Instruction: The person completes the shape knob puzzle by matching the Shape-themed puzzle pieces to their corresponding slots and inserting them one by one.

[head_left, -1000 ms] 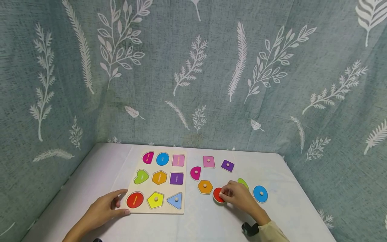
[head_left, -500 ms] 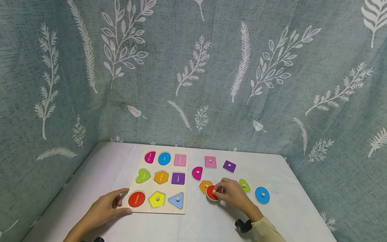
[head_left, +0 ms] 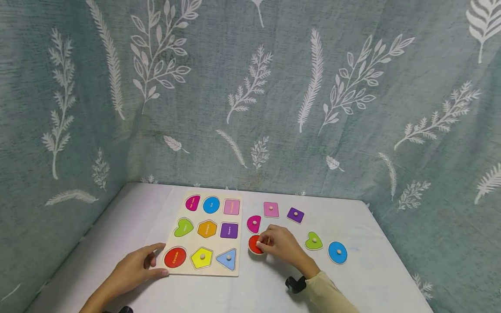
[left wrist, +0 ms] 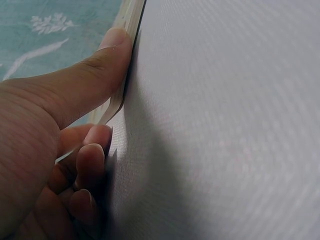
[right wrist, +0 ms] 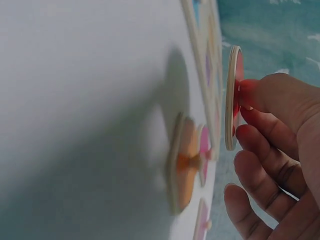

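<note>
A wooden shape puzzle board point(head_left: 195, 213) lies on the left half of the table. My left hand point(head_left: 133, 267) holds its near left corner, the thumb point(left wrist: 112, 55) against the near edge and the other fingers bent at the left side. My right hand point(head_left: 283, 245) pinches the small knob of a red round puzzle piece point(head_left: 254, 245), raised above the table just right of the board. In the right wrist view an orange hexagon piece point(right wrist: 186, 165) lies below; the hand and red piece hide it in the head view. The yellow pentagon point(head_left: 202, 257) and blue triangle point(head_left: 228, 258) sit in the board.
Loose knobbed pieces lie right of the board: a magenta half circle point(head_left: 253, 223), pink square-like piece point(head_left: 271, 209), purple piece point(head_left: 295, 215), green heart point(head_left: 314, 240) and blue round piece point(head_left: 337, 252). A patterned cloth point(head_left: 250, 108) hangs behind the white table point(head_left: 219, 293).
My right hand has carried the red round piece leftward, over the orange hexagon and close to the board. The green heart is now uncovered. My left hand stays at the board's corner.
</note>
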Demonstrator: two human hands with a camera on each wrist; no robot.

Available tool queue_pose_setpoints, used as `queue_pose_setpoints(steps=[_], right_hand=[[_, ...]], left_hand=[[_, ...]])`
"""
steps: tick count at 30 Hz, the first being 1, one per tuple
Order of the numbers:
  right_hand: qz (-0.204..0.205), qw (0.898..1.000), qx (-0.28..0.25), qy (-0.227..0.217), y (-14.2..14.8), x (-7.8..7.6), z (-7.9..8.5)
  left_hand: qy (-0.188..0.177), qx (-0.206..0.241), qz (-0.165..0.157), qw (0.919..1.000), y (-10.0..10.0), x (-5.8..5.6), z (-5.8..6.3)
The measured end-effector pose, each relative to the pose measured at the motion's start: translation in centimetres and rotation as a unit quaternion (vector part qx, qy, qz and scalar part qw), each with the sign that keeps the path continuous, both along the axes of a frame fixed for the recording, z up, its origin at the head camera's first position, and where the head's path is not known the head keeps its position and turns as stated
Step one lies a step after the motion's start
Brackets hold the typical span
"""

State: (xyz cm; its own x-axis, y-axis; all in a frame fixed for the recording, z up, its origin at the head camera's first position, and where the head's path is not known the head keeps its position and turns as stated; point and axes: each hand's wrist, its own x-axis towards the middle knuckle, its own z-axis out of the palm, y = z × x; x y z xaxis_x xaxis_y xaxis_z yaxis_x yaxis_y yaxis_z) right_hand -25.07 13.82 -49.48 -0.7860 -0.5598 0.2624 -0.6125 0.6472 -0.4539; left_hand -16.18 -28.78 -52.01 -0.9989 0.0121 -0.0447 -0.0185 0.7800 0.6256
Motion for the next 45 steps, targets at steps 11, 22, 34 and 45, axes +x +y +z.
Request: queue_pose_setpoints(steps=[11,22,34,45], right_hand=[[0.011,0.999,0.015,-0.028,-4.5,-0.4,0.8],[0.019,0.999,0.024,-0.044,-7.4,-0.2,0.7],[0.039,0.996,0.065,-0.043,-10.4,0.3,0.2],[0.069,0.995,0.059,-0.045,-13.1,0.6,0.7]], left_hand=[[0.017,-0.005,-0.012,0.9998,-0.3,0.3,-0.2],[0.0,0.01,-0.002,0.9999,-0.2,-0.1,0.2],[0.006,0.01,-0.013,0.9998,-0.5,0.1,0.0],[0.015,0.005,-0.019,0.9997,-0.5,0.2,0.0]])
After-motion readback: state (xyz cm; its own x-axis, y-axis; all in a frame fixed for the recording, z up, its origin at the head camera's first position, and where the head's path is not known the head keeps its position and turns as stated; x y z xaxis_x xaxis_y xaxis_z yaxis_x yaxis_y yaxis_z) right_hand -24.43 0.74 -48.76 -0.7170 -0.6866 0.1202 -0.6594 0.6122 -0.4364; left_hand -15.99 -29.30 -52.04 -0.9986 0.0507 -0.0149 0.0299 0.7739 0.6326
